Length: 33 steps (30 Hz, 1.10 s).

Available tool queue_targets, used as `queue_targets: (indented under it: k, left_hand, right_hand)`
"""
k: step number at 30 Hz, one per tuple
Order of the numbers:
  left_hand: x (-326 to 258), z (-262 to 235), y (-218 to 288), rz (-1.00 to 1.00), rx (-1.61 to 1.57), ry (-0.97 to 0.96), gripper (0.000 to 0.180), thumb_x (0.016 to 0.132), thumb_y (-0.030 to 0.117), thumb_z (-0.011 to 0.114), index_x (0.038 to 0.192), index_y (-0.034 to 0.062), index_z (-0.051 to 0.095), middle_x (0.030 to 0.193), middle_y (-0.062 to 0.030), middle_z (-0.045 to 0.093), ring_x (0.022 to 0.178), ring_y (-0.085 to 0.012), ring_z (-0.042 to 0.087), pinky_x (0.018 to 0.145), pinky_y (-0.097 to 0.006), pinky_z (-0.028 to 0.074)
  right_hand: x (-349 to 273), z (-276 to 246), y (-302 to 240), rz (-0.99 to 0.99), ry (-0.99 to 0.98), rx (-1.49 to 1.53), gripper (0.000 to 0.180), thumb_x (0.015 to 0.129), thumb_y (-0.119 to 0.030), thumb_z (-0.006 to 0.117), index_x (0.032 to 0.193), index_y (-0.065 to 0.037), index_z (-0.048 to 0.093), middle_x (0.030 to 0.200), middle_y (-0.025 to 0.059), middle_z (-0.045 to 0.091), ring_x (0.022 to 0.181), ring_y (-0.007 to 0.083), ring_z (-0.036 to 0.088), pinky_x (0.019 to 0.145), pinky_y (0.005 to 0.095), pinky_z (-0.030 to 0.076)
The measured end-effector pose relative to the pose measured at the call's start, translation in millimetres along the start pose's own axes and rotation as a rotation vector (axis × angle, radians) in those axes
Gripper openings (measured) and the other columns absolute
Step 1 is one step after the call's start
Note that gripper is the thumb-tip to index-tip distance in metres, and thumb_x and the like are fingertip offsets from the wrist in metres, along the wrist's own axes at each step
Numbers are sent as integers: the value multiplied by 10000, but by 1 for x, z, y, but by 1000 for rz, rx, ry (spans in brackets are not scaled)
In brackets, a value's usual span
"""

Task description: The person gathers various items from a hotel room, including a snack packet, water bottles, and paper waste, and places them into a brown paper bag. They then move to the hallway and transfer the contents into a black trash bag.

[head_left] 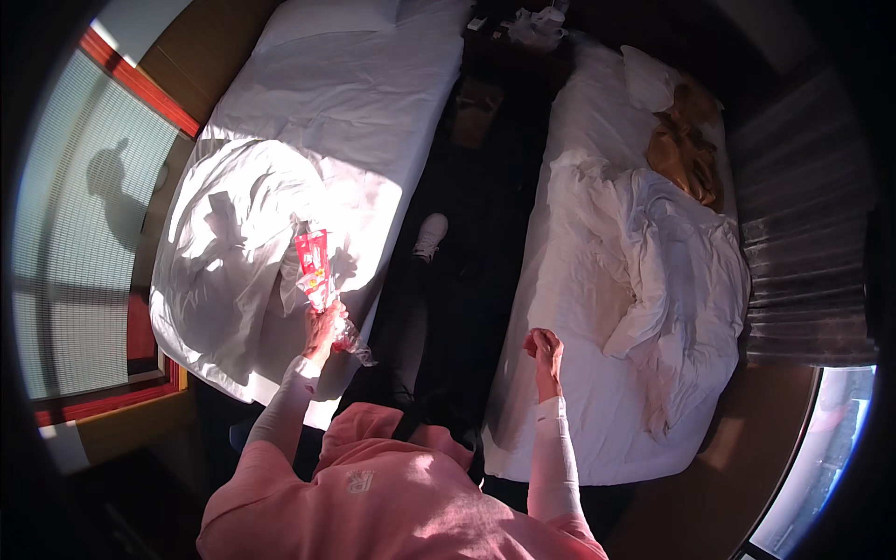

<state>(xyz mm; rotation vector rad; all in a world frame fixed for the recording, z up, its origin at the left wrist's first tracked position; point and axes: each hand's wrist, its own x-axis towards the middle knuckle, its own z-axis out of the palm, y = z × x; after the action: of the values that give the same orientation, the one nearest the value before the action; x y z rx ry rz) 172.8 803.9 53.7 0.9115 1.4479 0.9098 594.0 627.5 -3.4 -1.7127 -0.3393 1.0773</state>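
Two beds fill the head camera's downward view, with a dark aisle between them. The person's left hand [324,329] is raised over the edge of the left bed [308,121], its fingers closed around a red and white plastic wrapper [315,269] that stands up from the grip, with clear crinkled film trailing below the hand. Sunlight falls across that bed's rumpled white duvet [233,243]. The right hand [544,352] hovers above the near edge of the right bed [579,280], curled into a loose fist and holding nothing visible. A white shoe [430,235] lies in the aisle. A tan pillow [686,149] rests near the head of the right bed, beside tangled white sheets [672,280].
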Motion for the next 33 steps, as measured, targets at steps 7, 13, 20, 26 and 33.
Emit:
queue_targets:
  k: [7, 13, 20, 26, 33]
  left_hand:
    - [232, 144, 133, 9, 53, -47, 319, 896, 198, 629, 1155, 16, 589, 846, -35, 639, 760, -159, 630, 709, -305, 485]
    - [325, 215, 211, -158, -108, -117, 319, 871, 91, 588, 1169, -15, 542, 857, -63, 602, 804, -193, 629, 752, -324, 512]
    - [362, 263, 226, -300, -161, -102, 374, 889, 159, 647, 1194, -14, 516, 862, -55, 594, 835, -200, 631, 773, -337, 528]
    - [346, 307, 256, -500, -67, 17, 339, 903, 158, 633, 1178, -18, 544, 886, -61, 613, 864, -194, 636, 819, -338, 511]
    - [353, 347, 252, -610, -42, 195, 348, 904, 169, 603, 1171, -39, 518, 881, -101, 623, 878, -216, 640, 829, -358, 501]
  right_hand:
    - [256, 112, -220, -132, 11, 18, 281, 913, -326, 583, 884, -48, 614, 823, 58, 666, 712, 131, 635, 632, 275, 460]
    - [382, 192, -233, 279, -32, -134, 277, 887, -361, 623, 857, -88, 594, 815, 34, 659, 672, 123, 645, 585, 249, 468]
    - [504, 236, -236, 353, 26, -227, 337, 843, -415, 681, 857, -90, 595, 771, 13, 637, 588, 102, 622, 524, 250, 456]
    - [635, 284, -180, 239, 26, -465, 549, 769, -462, 744, 1051, -23, 572, 929, 84, 644, 682, 212, 648, 561, 298, 495]
    - [774, 342, -143, 297, -56, -743, 822, 728, -511, 724, 1220, 96, 470, 1319, 314, 458, 1231, 391, 469, 948, 463, 458]
